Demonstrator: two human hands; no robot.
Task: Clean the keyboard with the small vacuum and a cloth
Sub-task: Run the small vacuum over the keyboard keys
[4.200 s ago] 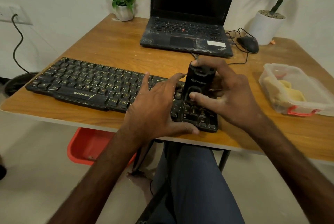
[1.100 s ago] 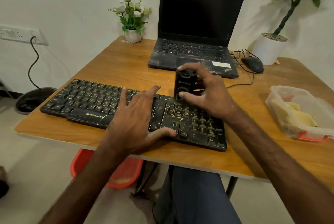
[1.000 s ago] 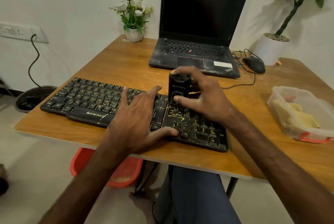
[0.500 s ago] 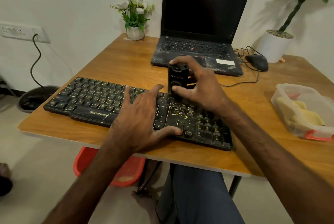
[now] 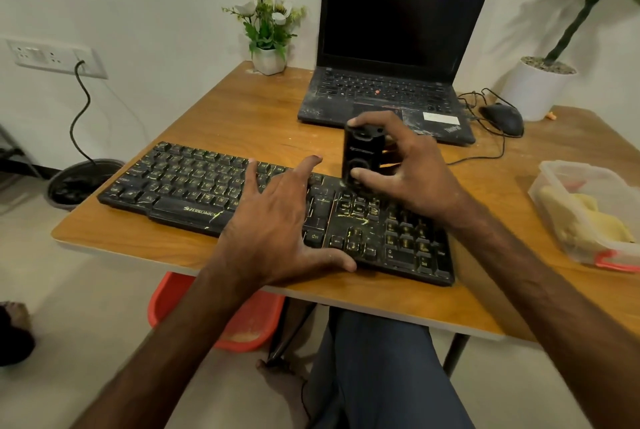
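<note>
The black keyboard lies slanted along the front edge of the wooden table, with its right end nearest to the person. Yellow streaks and dust show on its keys.

The left hand lies flat on the middle of the keyboard. Its fingers are straight and spread over the keys, and its thumb reaches to the front edge near the arrow keys. It presses down and holds nothing.

The right hand grips the small vacuum, a black, box-like device. The forefinger curls over its top, the thumb presses on its front side low down, and the other fingers are hidden behind it. The vacuum stands upright, and its lower end touches the back part of the keyboard, above the small group of keys between the main keys and the number pad.

At the right side of the table stands a clear plastic box, well apart from the keyboard, with a crumpled yellow cloth inside it.

Behind the keyboard is an open laptop with a dark screen and a dusty base. A black mouse lies just right of it, with its cable on the table. A small pot of white flowers stands at the back left, and a white plant pot at the back right. Under the table there is a red tub.
</note>
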